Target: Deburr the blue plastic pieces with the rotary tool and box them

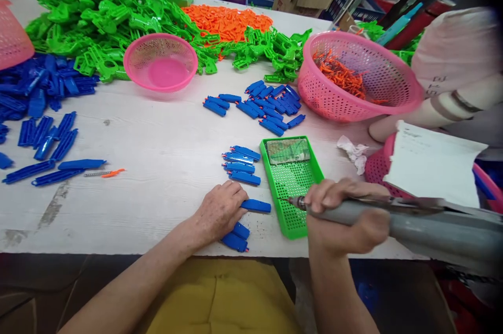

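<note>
My left hand [220, 212] rests low over the white table, its fingers closed on the end of a long blue plastic part [257, 206]. Two more blue parts [236, 244] lie beside that hand, partly under it. Just beyond it is a short row of blue parts [240, 166] with orange-red tips. My right hand [332, 237] is wrapped round a grey electric screwdriver [428, 225], held sideways. Its thin bit points left, above a green perforated tray [288, 182] that has a greenish flat block [288, 150] at its far end.
A pink basket [393, 79] of small orange pieces stands right. A pink bowl [161, 82], heaped green parts [98, 14] and an orange pile [228, 22] lie farther back. Blue parts [47, 82] cover the left. A spring [96, 173] lies by an orange piece [113, 172].
</note>
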The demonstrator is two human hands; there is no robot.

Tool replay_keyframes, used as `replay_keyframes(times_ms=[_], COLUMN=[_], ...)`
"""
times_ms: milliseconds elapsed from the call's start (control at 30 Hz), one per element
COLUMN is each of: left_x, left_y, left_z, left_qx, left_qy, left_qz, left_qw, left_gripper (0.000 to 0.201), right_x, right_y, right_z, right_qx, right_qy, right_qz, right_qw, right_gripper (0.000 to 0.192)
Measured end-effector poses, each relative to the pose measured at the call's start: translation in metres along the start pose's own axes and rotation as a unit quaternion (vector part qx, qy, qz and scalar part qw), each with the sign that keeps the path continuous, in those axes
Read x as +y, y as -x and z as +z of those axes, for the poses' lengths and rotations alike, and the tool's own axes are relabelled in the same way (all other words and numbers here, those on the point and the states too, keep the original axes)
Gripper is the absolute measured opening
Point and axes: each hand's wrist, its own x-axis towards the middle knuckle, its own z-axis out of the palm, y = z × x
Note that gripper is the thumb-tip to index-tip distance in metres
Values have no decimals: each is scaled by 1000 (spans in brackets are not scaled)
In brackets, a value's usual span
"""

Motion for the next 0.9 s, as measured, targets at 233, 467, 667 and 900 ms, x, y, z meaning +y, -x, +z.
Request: replay_keyframes(times_ms=[233,467,667,900], left_x=[-5,-4,-4,-5], left_y=[0,1,2,2], left_z=[5,4,3,2], left_qx=[51,63,62,54], left_qy=[33,44,45,60], left_qz=[4,3,3,7], left_qw=[998,997,997,997], left_gripper=[8,10,9,14], right_x=[16,22,27,29], right_y=[-13,-11,-12,-11], right_z=[-12,-10,-11,-10], right_qx=[84,103,108,91], right_qy=[73,94,94,105], right_qz=[-6,-27,-22,-33], right_qw=[994,990,989,990], right_gripper=[16,13,13,12])
